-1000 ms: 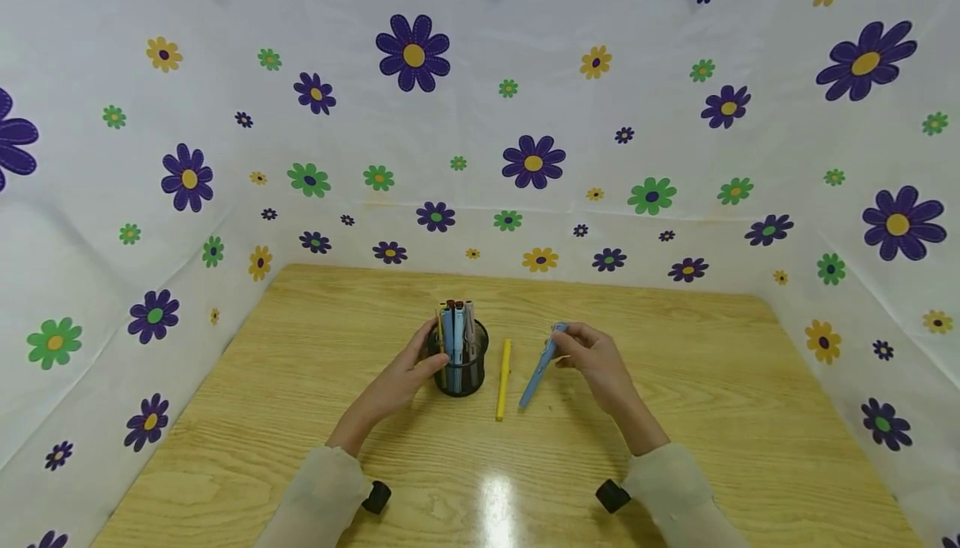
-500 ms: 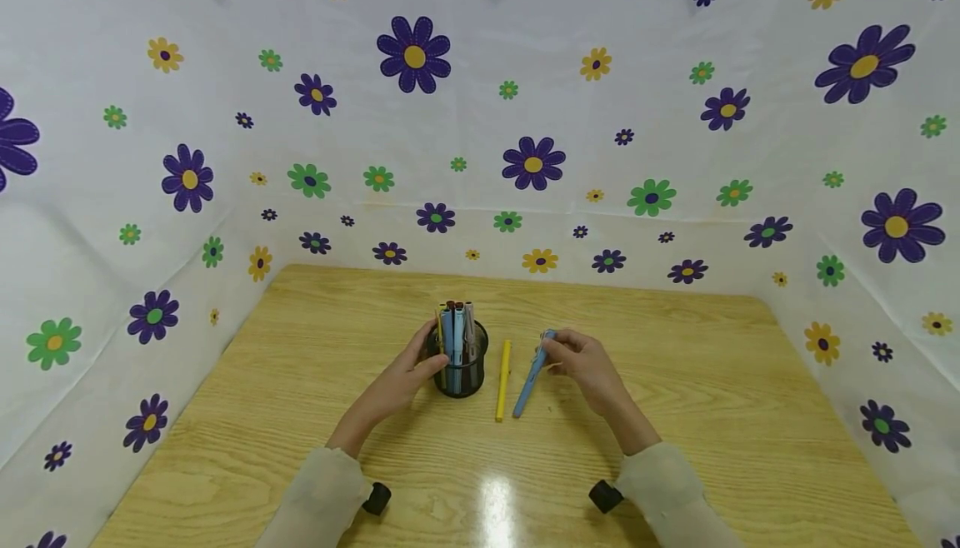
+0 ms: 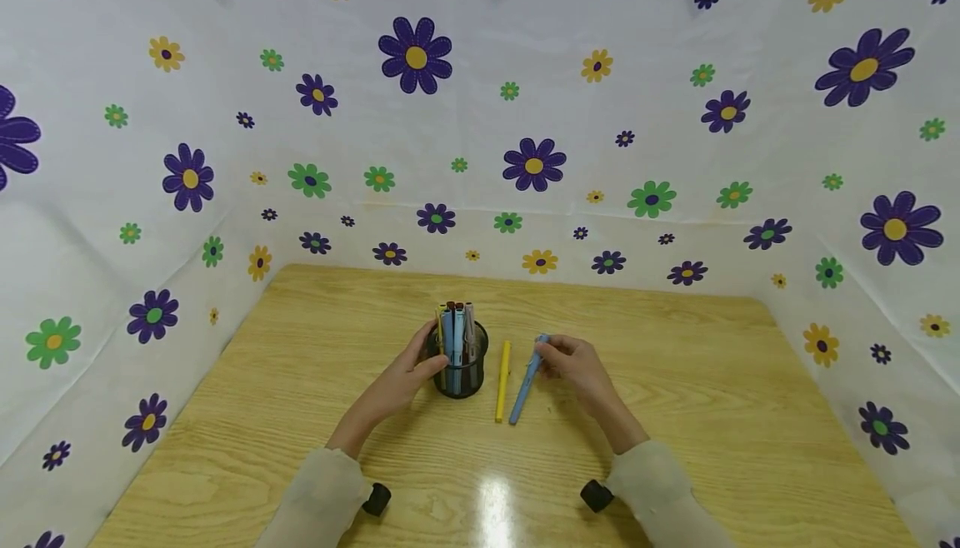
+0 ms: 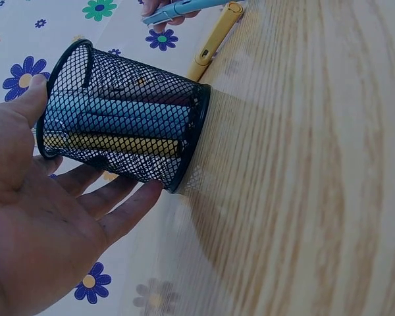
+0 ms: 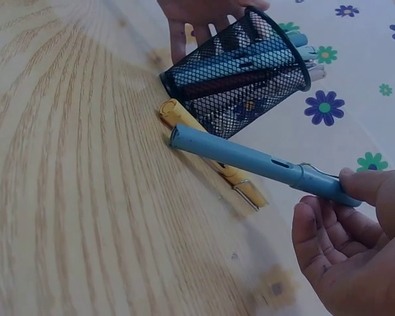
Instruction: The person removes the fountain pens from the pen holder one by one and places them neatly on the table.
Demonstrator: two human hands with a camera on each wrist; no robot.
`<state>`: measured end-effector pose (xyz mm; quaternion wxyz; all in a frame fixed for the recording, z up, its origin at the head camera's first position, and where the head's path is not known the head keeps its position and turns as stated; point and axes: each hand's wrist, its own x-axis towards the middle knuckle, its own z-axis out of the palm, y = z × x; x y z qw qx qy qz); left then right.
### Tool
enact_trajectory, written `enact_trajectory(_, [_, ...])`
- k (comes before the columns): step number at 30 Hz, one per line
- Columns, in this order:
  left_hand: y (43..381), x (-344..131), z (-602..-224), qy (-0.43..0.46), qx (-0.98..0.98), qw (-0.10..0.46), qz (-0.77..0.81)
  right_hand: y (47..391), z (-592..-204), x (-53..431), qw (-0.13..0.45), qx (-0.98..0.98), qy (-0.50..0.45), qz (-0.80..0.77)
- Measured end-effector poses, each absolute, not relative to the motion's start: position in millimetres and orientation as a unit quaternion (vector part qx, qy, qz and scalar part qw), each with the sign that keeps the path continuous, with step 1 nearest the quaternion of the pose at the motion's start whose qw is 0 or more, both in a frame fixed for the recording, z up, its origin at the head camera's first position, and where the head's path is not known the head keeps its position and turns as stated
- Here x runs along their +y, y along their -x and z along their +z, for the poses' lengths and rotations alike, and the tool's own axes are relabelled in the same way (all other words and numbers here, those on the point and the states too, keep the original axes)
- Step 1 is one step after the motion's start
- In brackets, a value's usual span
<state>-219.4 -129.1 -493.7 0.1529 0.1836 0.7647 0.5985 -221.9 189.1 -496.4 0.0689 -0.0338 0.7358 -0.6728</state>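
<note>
A black mesh pen holder [image 3: 468,377] stands upright on the table, filled with several pens [image 3: 459,331]. My left hand [image 3: 399,377] holds it from the left; in the left wrist view the thumb lies at its rim and the fingers along its side. My right hand [image 3: 581,369] pinches a blue fountain pen [image 5: 243,158] by its capped end between thumb and fingers. The pen slants, its other end low over or on the wood; I cannot tell whether it touches. Between holder and blue pen lies a yellow pen [image 3: 502,381], its clip showing in the right wrist view.
The wooden table [image 3: 337,315] carries these things near its middle. A white cloth with printed flowers [image 3: 532,165] rises at the back and both sides. A black wrist camera [image 3: 597,495] sits at the right cuff, another black camera [image 3: 377,499] at the left.
My right hand has moved left and slightly toward me with the blue pen, which is now closer to the yellow pen. The left hand and the holder have stayed in place.
</note>
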Motion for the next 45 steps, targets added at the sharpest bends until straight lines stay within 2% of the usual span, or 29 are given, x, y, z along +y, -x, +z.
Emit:
enact_trajectory(36, [220,-129,-497,-0.182,0.768,0.146,0.596,241,-503,168,0.070,0.779,-0.031,-0.622])
enact_trajectory(45, [220,-129,-498,-0.190,0.765,0.143,0.599,243,-506,162,0.051,0.786,-0.049,-0.614])
